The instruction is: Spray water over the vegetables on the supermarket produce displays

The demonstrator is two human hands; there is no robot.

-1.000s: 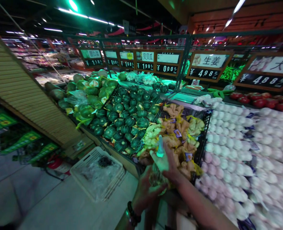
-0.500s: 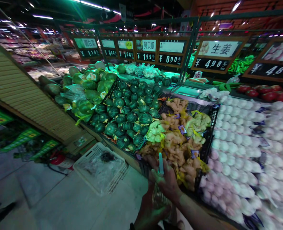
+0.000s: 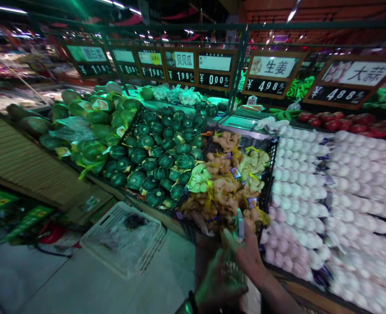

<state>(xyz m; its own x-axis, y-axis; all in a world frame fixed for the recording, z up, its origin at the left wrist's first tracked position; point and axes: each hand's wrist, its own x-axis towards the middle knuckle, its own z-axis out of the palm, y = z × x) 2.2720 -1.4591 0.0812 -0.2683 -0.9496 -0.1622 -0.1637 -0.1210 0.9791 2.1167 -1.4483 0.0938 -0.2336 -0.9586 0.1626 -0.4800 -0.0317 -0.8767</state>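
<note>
At the bottom middle, a see-through spray bottle [image 3: 232, 267] with a pale spray head [image 3: 239, 224] is held upright between both hands. My right hand [image 3: 249, 255] is closed around its neck and spray head. Lower down, my left hand [image 3: 216, 279] wraps the body of the bottle; a dark band circles that wrist. Just beyond the hands, ginger [image 3: 224, 189] in yellow netting with small tags fills a black crate. Fingers hide much of the bottle.
Dark green squashes [image 3: 154, 161] are heaped left of the ginger, rows of white garlic [image 3: 297, 179] to the right. A white plastic basket [image 3: 96, 248] with clear plastic in it stands on the floor near a red fire extinguisher [image 3: 51, 235]. Price signs [image 3: 271, 74] hang behind.
The view has turned to the right, so the stand shifts left and the full garlic sign shows. Both hands still hold the spray bottle, now nearer the crate's right side.
</note>
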